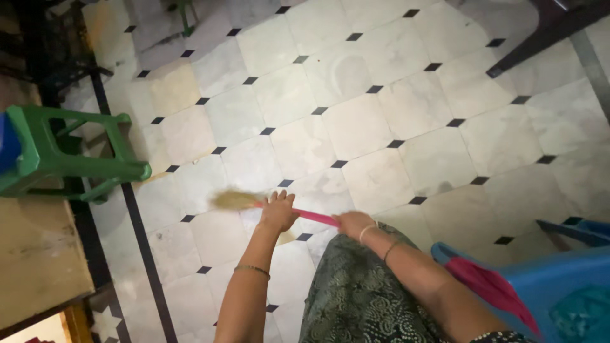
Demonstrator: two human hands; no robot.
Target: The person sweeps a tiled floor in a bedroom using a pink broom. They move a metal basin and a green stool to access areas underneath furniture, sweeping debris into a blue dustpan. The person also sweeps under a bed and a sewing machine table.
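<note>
Pink-handled broom [298,213] is lying low over the white tiled floor [356,127], its blurred straw head pointing left toward a green stool [70,162]. The left hand [278,213] is curling closed around the handle near the bristles, arm stretching forward, while the right hand [352,223] is clamping the rear end, wrist bending. A wide swing could be knocking the nearby stool.
</note>
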